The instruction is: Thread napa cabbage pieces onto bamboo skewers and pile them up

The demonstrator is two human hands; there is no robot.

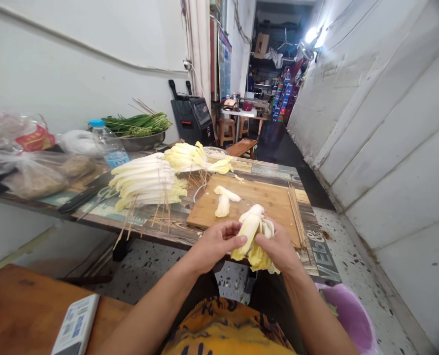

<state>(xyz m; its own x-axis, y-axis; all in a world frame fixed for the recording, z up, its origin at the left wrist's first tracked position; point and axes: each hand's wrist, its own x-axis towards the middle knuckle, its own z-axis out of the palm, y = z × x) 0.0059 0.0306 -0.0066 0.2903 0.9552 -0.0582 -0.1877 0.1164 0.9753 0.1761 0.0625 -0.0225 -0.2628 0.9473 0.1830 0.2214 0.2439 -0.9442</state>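
Note:
My left hand (224, 244) pinches a pale yellow napa cabbage leaf (250, 230) between thumb and fingers, over the near edge of a wooden cutting board (208, 209). Close beside it, my right hand (277, 246) is closed round more cabbage leaves (260, 254), their yellow tips hanging down. Two small cabbage pieces (223, 204) lie on the board. Thin bamboo skewers (296, 217) rest along its right side. To the left is a pile of skewered cabbage leaves (149, 180), with another heap of yellow leaves (185, 157) behind it.
A knife (82, 195) and scissors (103, 196) lie left of the pile. Behind them stand a water bottle (110, 145), a metal bowl (141, 142) of skewered greens and plastic bags (38, 172). A purple bucket (352, 315) is at the lower right, a boxed item (77, 325) at the lower left.

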